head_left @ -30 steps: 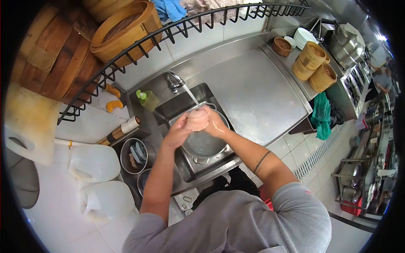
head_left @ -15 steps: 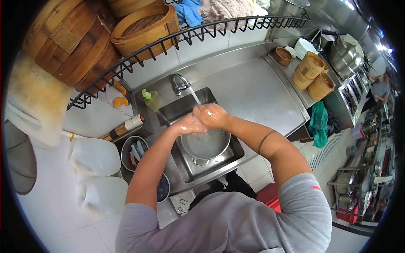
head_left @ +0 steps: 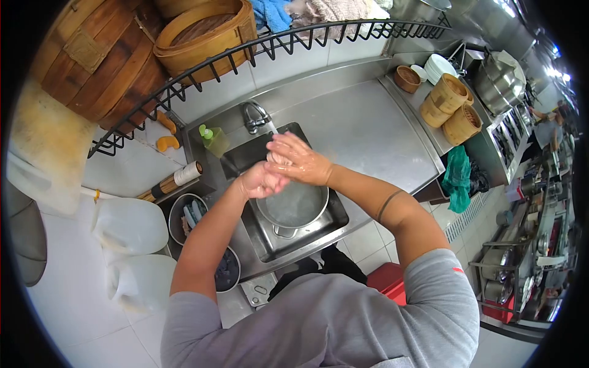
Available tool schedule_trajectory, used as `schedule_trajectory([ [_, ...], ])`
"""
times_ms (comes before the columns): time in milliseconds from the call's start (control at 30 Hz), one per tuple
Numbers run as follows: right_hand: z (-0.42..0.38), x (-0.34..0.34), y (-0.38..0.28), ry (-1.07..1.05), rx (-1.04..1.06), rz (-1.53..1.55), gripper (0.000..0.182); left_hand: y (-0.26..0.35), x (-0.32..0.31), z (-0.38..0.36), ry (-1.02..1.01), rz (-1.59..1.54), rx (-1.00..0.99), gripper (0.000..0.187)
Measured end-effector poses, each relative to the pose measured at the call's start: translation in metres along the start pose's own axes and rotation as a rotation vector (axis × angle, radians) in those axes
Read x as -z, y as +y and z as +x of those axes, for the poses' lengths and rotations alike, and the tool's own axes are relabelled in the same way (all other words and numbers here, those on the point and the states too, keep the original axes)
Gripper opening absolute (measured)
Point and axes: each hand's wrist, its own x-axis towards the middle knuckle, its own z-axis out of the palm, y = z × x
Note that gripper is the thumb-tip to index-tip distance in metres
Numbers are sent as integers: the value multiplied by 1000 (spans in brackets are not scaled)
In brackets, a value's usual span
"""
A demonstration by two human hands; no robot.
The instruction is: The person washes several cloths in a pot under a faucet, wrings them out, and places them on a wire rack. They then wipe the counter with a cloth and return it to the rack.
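My left hand [head_left: 257, 181] and my right hand [head_left: 299, 161] are pressed together over the steel sink [head_left: 245, 153], just below the faucet [head_left: 253, 116]. A pale pink lump [head_left: 277, 161] shows between them and is mostly hidden by the fingers. My left hand is curled under it. My right hand lies across the top with fingers spread. Directly beneath the hands, a round metal pot [head_left: 294, 210] with water in it stands in the sink basin.
A green soap bottle [head_left: 211, 140] stands left of the faucet. The steel counter [head_left: 362, 132] runs right to stacked bamboo steamers [head_left: 451, 101]. Large steamers [head_left: 202, 30] sit on a wire rack above. White jugs [head_left: 129, 224] and a utensil bowl [head_left: 187, 214] are at left.
The pink lump was held up in plain sight a second ago; now my hands close over it, nearer the faucet. The view has shifted slightly.
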Motion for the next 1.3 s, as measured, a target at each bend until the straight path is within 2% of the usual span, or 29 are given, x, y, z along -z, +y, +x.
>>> schedule_trajectory([
  [33, 4, -2, 1, 25, 57, 74, 33, 5, -13, 0, -50, 250, 100, 25],
  [67, -1, -8, 5, 23, 57, 76, 33, 3, -12, 3, -51, 247, 100, 25],
  [133, -10, -21, 8, -654, -231, 157, 27, -4, -1, 9, 41, 626, 232, 28],
  [167, -11, -24, 6, -712, -303, 152, 21, -10, 13, 19, 148, 838, 348, 25],
  [200, -13, -28, 0, -717, -296, 156, 21, -17, 16, 24, 152, 831, 342, 25],
  [267, -21, -43, -15, -829, -655, 61, 21, -29, 19, 31, 389, 1470, -71, 20],
  [300, -27, -54, -21, -839, -648, 63, 21, -34, 29, 36, 393, 1460, -75, 20],
  [367, -45, -79, -30, -857, -1037, 171, 28, -42, 46, 49, 686, 1976, 99, 22],
  [400, -51, -85, -34, -871, -1032, 168, 28, -41, 40, 47, 690, 1962, 95, 22],
  [467, -63, -94, -45, -750, -1310, 643, 34, -34, 21, 34, 530, 2180, 49, 22],
  [500, -68, -95, -52, -761, -1306, 641, 34, -38, 23, 34, 536, 2171, 46, 22],
  [567, -76, -95, -61, -387, -1852, 1262, 35, -43, 27, 34, 631, 2134, -398, 20],
  [600, -77, -89, -64, -385, -1843, 1256, 35, -44, 23, 33, 637, 2139, -408, 20],
  [667, -68, -59, -53, -103, -1277, 834, 32, -39, 6, 34, 811, 1946, -704, 30],
  [700, -46, -27, -50, -41, -1262, 766, 33, -38, -15, 27, 896, 1701, -846, 48],
  [733, -19, 15, -53, 17, -1252, 701, 35, -39, -31, 20, 907, 1694, -855, 48],
  [800, 25, 88, -50, 222, -1112, 470, 36, -51, -51, 7, 996, 1406, -788, 55],
  [833, 42, 117, -38, 354, -929, 364, 37, -65, -48, 5, 930, 1386, -642, 57],
  [867, 72, 144, -25, 587, -771, 362, 32, -85, -38, 4, 942, 1376, -642, 57],
  [900, 93, 171, -5, 583, -640, 107, 39, -110, -23, 6, 855, 1593, -554, 57],
  [933, 114, 203, 9, 499, -634, -108, 38, -129, -11, 10, 756, 1804, -457, 56],
  [967, 141, 225, 20, 478, -671, -306, 35, -144, -4, 15, 763, 1796, -450, 56],
  [1000, 139, 253, 79, 211, -42, -1054, 36, -159, 2, 18, 727, 1800, -330, 54],
  [1067, 206, 263, 66, 249, -656, -533, 63, -180, 18, 30, 700, 1788, -201, 53],
  [1133, 223, 259, 48, 211, -567, -709, 58, -194, 27, 37, 675, 1743, -15, 44],
  [1167, 215, 256, 64, 303, -340, -803, 57, -201, 30, 41, 695, 1718, -3, 44],
  [1200, 198, 258, 86, 279, -284, -877, 33, -196, 26, 43, 680, 1676, 77, 42],
  [1233, 195, 245, 54, 397, -227, -689, 32, -189, 20, 44, 670, 1631, 151, 44],
  [1300, 136, 194, 30, 528, -247, -63, 19, -188, -1, 40, 696, 1618, 87, 47],
])
